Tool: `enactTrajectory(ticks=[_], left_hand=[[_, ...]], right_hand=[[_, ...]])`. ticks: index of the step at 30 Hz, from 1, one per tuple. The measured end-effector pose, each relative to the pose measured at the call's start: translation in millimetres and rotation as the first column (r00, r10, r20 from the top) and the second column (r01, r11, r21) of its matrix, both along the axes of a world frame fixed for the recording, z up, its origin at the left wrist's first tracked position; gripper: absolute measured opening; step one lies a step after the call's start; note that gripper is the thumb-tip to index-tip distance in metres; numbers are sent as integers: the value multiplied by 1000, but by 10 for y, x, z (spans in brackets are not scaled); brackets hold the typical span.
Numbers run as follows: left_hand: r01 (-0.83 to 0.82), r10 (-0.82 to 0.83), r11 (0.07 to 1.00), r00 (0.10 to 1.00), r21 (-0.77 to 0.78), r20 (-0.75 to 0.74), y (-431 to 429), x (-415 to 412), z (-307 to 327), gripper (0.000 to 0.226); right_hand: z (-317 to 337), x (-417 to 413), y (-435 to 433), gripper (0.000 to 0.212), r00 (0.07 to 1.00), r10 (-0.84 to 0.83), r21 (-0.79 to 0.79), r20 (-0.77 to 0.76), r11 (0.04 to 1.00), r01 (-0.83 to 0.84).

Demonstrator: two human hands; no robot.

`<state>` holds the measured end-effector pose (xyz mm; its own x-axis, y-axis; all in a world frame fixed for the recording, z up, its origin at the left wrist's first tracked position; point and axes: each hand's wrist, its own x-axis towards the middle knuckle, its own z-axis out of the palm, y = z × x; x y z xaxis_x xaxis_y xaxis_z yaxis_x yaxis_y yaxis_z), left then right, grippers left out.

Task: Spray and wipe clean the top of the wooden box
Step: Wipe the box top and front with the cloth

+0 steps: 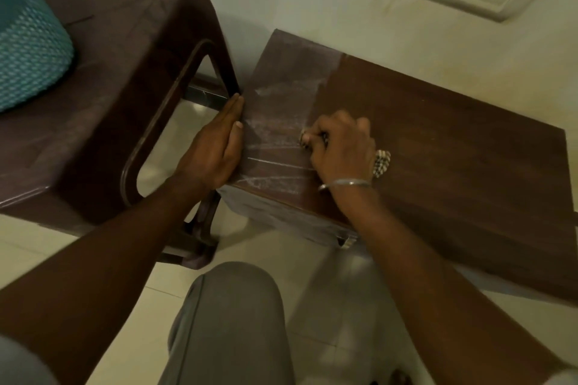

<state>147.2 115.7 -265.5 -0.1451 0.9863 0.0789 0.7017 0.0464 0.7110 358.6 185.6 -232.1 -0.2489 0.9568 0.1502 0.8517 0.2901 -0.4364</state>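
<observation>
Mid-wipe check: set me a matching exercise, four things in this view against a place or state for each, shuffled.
Things:
1. left hand
2. right hand
3. checked cloth
4. teal patterned object

Places or states:
A. bunched under curled fingers
B. on the brown table, far left
C. flat against the left edge of the wooden box
D. gripping the cloth on the box top

Pairs: 1-C; 2-D; 3-A; 4-B

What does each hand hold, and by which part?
Right hand grips a checked cloth, bunched under its palm; left hand holds nothing, resting flat against the brown wooden box.
</observation>
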Motion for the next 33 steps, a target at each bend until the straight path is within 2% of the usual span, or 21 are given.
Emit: enactTrajectory(ticks=[6,12,19,24,29,33], left_hand=[[-5,9,999,995,-46,101,55,-58,-73,61],[-74,86,995,970,-60,225,32,-42,-49,60],[-112,113,994,967,-21,227,14,-10,-3,54],[-149,148,989,959,-14,241,10,-1,-30,49],[-191,193,981,953,-31,233,33,-14,-75,48],[-216,218,976,953,-35,208,35,9,-73,46]], right_hand=[[-4,11,43,8,1000,9,33,5,999,-9],[58,-93,333,7,998,-66,-35,15,997,66],[-21,58,-701,12,999,25,0,28,1000,-25],[-22,22,-565,10,999,27,14,27,1000,-27],[42,-134,-159,9,998,-65,-22,26,998,65],[9,-74,-436,11,999,-38,-8,11,999,38]])
